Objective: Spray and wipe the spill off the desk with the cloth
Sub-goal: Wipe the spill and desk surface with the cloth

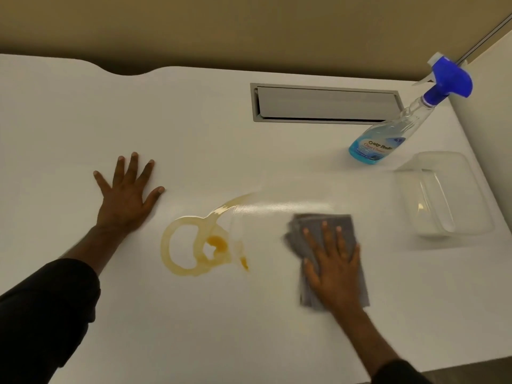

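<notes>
White laminate desk [249, 328], 1 item, rounded far edge with a shallow notch at the far left, set against a tan wall. Amber spill [198, 246], 1, near the desk's middle: a ring-shaped pool with a darker orange patch inside its right part, a thin tail running up and to the right, and a small orange drop at its lower right. Grey cloth [318, 231], 1, folded, lying flat on the desk to the right of the spill and apart from it; its edges are blurred, so its exact fold cannot be told. Right hand [333, 261], fingers spread, pressed palm-down on top of the cloth. Left hand [126, 195], fingers splayed, palm flat on bare desk to the left of the spill, holding nothing; dark sleeve [47, 306] on that arm. Spray bottle [388, 131], 1, clear with blue liquid in its lower part, blue label and blue trigger head, standing at the far right, well apart from both hands. Clear plastic container [443, 195], 1, on the desk at the right, near the bottle. Grey rectangular cable hatch [324, 103], 1, recessed in the desk behind the spill. A glossy streak lies on the surface between the spill's tail and the cloth.
</notes>
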`<state>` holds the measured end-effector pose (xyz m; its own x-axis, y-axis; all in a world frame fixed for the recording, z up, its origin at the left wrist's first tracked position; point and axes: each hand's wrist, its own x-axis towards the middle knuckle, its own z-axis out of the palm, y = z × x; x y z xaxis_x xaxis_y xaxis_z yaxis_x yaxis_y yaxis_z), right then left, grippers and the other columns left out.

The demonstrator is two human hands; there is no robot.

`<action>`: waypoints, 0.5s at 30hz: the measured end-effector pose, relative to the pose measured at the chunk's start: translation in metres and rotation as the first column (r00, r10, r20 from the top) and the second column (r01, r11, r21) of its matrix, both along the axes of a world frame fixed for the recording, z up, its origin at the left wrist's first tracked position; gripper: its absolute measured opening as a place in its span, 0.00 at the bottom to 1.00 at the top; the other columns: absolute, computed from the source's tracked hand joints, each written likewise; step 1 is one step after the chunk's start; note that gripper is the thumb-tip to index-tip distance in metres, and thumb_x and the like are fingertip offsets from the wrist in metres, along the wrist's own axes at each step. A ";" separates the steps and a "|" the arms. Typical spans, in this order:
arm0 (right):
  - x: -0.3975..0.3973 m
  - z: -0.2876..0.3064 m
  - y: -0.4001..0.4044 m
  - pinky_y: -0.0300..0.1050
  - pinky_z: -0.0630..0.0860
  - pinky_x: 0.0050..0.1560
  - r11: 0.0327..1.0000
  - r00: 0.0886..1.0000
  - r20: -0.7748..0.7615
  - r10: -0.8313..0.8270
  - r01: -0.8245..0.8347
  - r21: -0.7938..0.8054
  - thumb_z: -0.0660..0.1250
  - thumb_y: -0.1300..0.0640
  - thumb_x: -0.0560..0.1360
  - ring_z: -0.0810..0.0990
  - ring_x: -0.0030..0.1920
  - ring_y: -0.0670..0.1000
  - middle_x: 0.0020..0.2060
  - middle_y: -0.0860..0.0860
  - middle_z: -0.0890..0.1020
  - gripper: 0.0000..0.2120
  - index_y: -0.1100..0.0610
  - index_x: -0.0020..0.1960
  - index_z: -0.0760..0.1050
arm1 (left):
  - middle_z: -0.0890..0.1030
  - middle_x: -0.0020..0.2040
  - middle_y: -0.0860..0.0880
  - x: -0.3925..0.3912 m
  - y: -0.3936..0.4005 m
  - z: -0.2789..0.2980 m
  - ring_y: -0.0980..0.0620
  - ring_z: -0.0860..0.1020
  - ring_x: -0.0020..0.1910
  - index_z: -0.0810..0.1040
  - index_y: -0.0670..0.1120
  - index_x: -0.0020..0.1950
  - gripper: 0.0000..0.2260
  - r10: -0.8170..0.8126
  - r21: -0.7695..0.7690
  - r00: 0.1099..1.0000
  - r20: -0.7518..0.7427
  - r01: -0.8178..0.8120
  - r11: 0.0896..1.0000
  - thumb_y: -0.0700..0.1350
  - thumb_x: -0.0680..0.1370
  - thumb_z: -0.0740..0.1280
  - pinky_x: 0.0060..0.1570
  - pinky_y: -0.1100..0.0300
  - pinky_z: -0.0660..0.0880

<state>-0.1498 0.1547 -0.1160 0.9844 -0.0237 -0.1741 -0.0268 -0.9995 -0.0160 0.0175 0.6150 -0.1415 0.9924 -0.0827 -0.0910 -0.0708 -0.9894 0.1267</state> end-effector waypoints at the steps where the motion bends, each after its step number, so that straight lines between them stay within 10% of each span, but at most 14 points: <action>1: 0.021 0.004 -0.009 0.74 0.58 0.73 0.997 0.997 -0.018 -0.071 0.071 -0.014 0.49 0.39 0.78 0.58 0.81 0.62 0.82 0.54 0.57 0.32 0.42 0.82 0.53 | 0.48 0.81 0.47 0.000 0.000 0.000 0.45 0.43 0.79 0.48 0.56 0.80 0.31 0.002 -0.006 1.000 -0.002 -0.002 1.000 0.67 0.79 0.43 0.68 0.37 0.32; 8: 0.137 -0.001 0.068 0.76 0.53 0.74 0.999 0.999 0.016 -0.040 0.040 -0.013 0.51 0.39 0.82 0.50 0.82 0.63 0.84 0.53 0.50 0.31 0.40 0.82 0.45 | 0.48 0.81 0.48 -0.001 -0.002 0.000 0.45 0.44 0.80 0.49 0.56 0.80 0.30 0.009 -0.006 1.000 0.012 -0.009 1.000 0.66 0.79 0.45 0.69 0.33 0.37; 15: 0.010 -0.015 0.118 0.76 0.50 0.75 0.913 0.919 0.041 0.391 -0.394 0.110 0.57 0.40 0.79 0.48 0.83 0.60 0.84 0.49 0.51 0.34 0.39 0.82 0.50 | 0.48 0.81 0.48 0.001 -0.001 -0.001 0.45 0.44 0.79 0.48 0.57 0.80 0.31 0.007 -0.003 1.000 0.010 -0.007 1.000 0.67 0.79 0.44 0.69 0.33 0.37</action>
